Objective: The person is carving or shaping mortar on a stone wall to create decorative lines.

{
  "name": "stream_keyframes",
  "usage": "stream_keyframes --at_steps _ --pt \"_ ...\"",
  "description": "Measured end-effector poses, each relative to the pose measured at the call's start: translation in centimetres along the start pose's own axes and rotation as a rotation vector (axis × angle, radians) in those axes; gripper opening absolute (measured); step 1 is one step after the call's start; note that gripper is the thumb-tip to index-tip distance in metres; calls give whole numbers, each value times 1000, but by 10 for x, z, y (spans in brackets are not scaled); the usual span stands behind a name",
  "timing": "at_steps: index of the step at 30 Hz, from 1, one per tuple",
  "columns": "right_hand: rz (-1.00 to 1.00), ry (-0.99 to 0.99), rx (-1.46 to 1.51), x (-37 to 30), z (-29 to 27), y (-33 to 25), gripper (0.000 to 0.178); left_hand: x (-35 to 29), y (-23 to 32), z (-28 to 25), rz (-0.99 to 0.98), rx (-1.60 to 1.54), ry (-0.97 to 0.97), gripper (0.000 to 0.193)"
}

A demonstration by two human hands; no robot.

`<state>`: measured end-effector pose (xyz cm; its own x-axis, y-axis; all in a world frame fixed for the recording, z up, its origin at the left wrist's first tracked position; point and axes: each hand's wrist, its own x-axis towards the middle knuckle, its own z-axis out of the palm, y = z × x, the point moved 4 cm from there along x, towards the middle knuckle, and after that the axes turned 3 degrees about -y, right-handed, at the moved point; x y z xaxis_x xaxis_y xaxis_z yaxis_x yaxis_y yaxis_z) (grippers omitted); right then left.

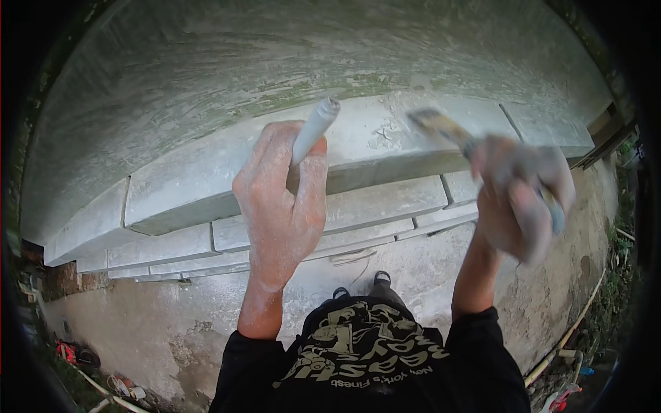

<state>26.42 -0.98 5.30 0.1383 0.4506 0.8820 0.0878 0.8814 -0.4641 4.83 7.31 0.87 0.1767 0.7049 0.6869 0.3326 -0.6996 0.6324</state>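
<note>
My left hand (pixel 281 199), dusted white, is closed round a pale grey rod (pixel 317 127) that slants up out of the fist. The rod's upper end is blunt and worn; its lower end is hidden by the hand. To the right, my right hand (pixel 520 189) is smeared by motion and grips a blue-handled tool (pixel 444 127). That tool's yellowish-brown and dark end points left over the pale block ledge (pixel 196 165); blur hides its exact kind. White crumbs and scrape marks (pixel 389 134) lie on the ledge near the tool's end.
A green-stained grey wall (pixel 275 62) rises behind the ledge. Lower block courses (pixel 385 206) step down toward a dusty concrete floor (pixel 200 310), where my feet (pixel 382 277) stand. A long pole (pixel 568 334) and plants (pixel 616 275) run along the right edge; red objects (pixel 67 352) lie lower left.
</note>
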Motion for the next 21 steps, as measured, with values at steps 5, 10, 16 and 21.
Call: stream_keyframes --at_steps 5,10,16,21 --pt "16 -250 -13 -20 3 -27 23 1 1 4 31 51 -7 10" --pt "7 -220 -111 -19 14 -23 26 2 -1 6 66 18 4 9" --pt "-29 -174 -128 -10 20 -15 19 2 -1 3 33 33 -21 7" --pt "92 -158 -244 -14 16 -7 18 2 1 3 22 46 -31 6"
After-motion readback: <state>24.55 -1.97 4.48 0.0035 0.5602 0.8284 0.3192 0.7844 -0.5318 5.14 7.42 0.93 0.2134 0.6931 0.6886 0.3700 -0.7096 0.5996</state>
